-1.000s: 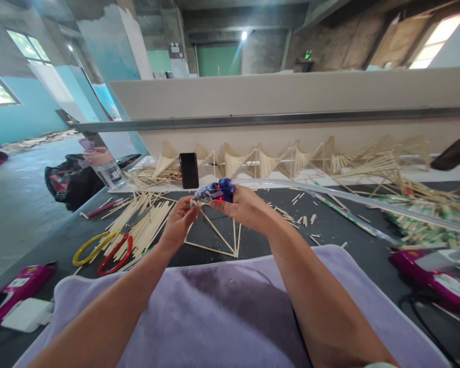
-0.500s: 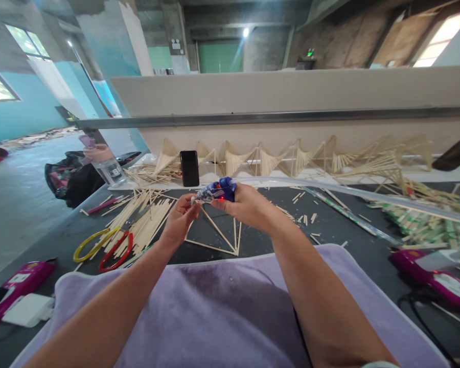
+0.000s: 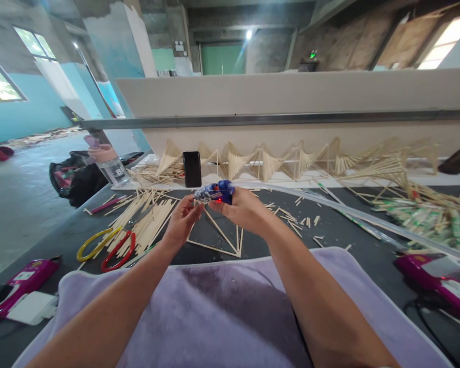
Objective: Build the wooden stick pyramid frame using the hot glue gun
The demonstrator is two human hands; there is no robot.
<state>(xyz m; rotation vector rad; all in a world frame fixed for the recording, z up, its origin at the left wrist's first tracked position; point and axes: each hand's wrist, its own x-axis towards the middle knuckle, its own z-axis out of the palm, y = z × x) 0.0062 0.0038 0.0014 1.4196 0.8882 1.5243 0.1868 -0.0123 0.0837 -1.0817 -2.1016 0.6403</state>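
My right hand (image 3: 249, 208) is wrapped around a blue hot glue gun (image 3: 215, 193) with a small red light, its nozzle pointing left. A long translucent glue stick (image 3: 329, 201) runs from behind the gun to the right. At the nozzle, the fingertips of my left hand (image 3: 182, 222) are pinched together on the upper corner of a thin wooden stick frame (image 3: 213, 248). This frame has triangular shapes and reaches down to the dark tabletop. My fingers partly hide the joint at the nozzle.
Scissors with yellow and red handles (image 3: 118, 250) lie on loose sticks (image 3: 157, 222) at left. A phone (image 3: 192, 169) stands before a row of twisted stick models (image 3: 270, 161). Magenta tools (image 3: 30, 281) lie left and right. A purple cloth (image 3: 214, 312) covers the front edge.
The view has shifted slightly, so the surroundings appear a little further right. Both hands keep their hold at the frame's corner, and the glue gun has moved slightly left against the background.
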